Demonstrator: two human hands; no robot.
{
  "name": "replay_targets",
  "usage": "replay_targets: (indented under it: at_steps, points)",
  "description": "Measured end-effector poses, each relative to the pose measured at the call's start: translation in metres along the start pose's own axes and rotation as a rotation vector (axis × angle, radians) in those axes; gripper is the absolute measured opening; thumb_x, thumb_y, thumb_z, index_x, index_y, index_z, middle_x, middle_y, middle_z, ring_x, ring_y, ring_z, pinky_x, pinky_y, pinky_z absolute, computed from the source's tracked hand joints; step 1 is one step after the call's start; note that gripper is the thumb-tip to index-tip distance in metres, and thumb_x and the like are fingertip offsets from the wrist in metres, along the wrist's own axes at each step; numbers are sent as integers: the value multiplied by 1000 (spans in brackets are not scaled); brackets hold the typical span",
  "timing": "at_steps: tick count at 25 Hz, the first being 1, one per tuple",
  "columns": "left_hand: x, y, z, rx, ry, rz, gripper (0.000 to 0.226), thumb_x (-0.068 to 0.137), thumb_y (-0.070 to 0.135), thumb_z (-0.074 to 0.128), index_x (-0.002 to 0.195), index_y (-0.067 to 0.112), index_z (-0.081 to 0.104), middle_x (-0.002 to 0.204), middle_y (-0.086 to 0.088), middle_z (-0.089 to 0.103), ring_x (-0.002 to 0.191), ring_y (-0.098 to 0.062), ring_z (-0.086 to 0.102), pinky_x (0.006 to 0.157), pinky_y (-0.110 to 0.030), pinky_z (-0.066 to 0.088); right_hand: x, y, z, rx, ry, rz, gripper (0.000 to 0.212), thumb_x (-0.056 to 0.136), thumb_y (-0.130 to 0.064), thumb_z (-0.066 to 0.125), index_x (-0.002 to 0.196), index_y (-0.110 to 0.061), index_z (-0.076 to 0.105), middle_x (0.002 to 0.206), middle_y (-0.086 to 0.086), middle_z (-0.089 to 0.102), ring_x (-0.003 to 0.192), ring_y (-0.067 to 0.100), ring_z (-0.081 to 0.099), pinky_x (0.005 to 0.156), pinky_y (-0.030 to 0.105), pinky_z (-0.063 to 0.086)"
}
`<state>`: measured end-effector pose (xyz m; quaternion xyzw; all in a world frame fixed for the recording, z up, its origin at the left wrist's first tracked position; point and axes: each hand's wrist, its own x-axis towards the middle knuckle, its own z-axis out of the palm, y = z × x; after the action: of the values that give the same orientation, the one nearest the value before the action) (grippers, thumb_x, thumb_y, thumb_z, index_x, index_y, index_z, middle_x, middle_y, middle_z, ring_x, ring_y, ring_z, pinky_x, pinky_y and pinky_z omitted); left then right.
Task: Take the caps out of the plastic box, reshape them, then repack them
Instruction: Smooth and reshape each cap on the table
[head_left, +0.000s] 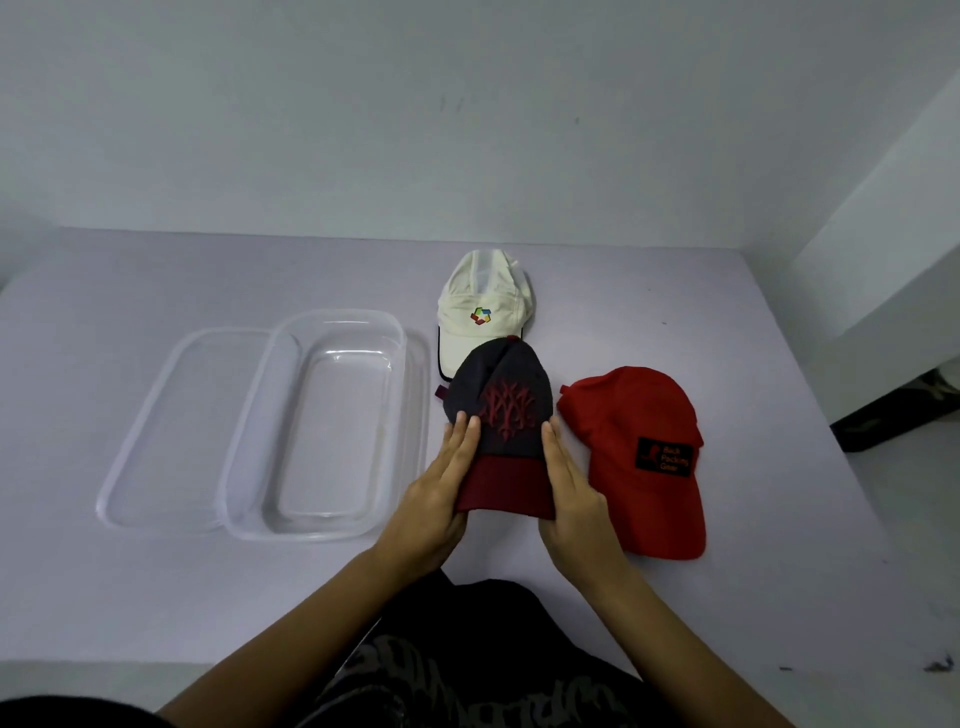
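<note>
A dark grey cap (501, 410) with a maroon brim and a red emblem lies on the table in front of me. My left hand (441, 493) presses flat against its left side and my right hand (571, 493) against its right side, so the cap is held between both palms. A white cap (485, 306) with a coloured logo lies just behind it, its brim partly under the grey cap. A red cap (644, 457) with a black patch rests to the right. The clear plastic box (244, 441) stands empty at the left.
The box's clear lid (156, 426) lies under and to the left of the box. The pale table (779, 519) ends at a wall behind and drops off at the right, where a dark floor shows. My lap is at the near edge.
</note>
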<state>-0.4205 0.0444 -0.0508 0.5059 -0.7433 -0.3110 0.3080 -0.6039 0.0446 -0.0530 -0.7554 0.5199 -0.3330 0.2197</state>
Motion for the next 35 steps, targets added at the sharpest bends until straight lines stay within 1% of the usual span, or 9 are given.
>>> replay_targets:
  at_steps: [4, 7, 16, 20, 22, 24, 27, 30, 35]
  points:
    - [-2, 4, -1, -242, -32, -56, 74, 94, 15, 42, 143, 52, 1, 155, 8, 23, 140, -3, 28, 110, -14, 27, 1, -4, -4, 173, -90, 77, 84, 78, 4, 42, 148, -23, 4, 156, 6, 16, 139, 16, 30, 105, 6, 28]
    - [-3, 3, -5, -269, -48, -60, 68, 90, 31, 44, 142, 53, 8, 158, 8, 11, 145, -6, 17, 115, -18, 23, 5, -7, -9, 240, -185, 73, 77, 82, 2, 39, 145, -23, 2, 158, 6, 1, 142, -6, 2, 106, 2, 17]
    - [-4, 26, -6, -602, -59, -124, 61, 81, 32, 50, 133, 59, 33, 156, 9, 17, 143, 1, 18, 108, -11, 25, 1, -13, -9, 435, -208, 109, 76, 86, 1, 40, 146, -25, 1, 159, 4, 4, 147, 12, 6, 119, 37, 15]
    - [-3, 14, -13, -155, -200, 20, 73, 86, 30, 48, 138, 63, 9, 158, 15, -8, 147, -8, -3, 113, -13, 17, 0, -1, -19, 308, -192, 14, 83, 84, 0, 42, 146, -43, 9, 158, -9, -7, 145, 2, -5, 113, 12, 15]
    - [-7, -3, -22, 21, -307, 102, 91, 78, 18, 50, 141, 59, -1, 157, 13, -20, 147, -12, -9, 113, -16, 14, -2, 14, -22, 106, -231, -69, 94, 81, 8, 48, 139, -58, 13, 155, -22, -17, 144, 5, -14, 114, 16, 8]
    - [-5, -10, -33, -55, -203, 58, 91, 73, 27, 50, 145, 51, -1, 159, 9, -11, 147, -5, -3, 113, -13, 12, -4, 21, -21, -28, -230, -132, 101, 79, 13, 51, 138, -60, 13, 153, -24, -21, 144, 9, -19, 112, 23, 4]
    - [24, -7, -43, -279, 95, -347, 73, 84, 51, 47, 148, 36, 15, 156, 13, 11, 142, 2, 13, 117, -24, 14, -6, 16, -16, -54, -133, -225, 77, 88, -7, 49, 141, -53, 17, 156, -17, -19, 145, 15, -17, 112, 36, 6]
    - [59, 2, -52, -681, -76, -677, 80, 82, 75, 34, 145, 27, 34, 150, 0, 39, 137, -18, 36, 115, -43, 26, -9, 11, -10, -30, -81, -255, 69, 89, -18, 47, 142, -50, 17, 157, -13, -17, 145, 20, -14, 112, 42, 8]
    - [79, 19, -59, -784, -2, -633, 58, 88, 64, 38, 121, 23, 62, 116, 1, 69, 109, -13, 64, 95, -31, 48, -8, 12, -7, -36, -138, -242, 92, 83, 0, 61, 141, -54, 14, 156, -15, -19, 146, 22, -8, 113, 36, 13]
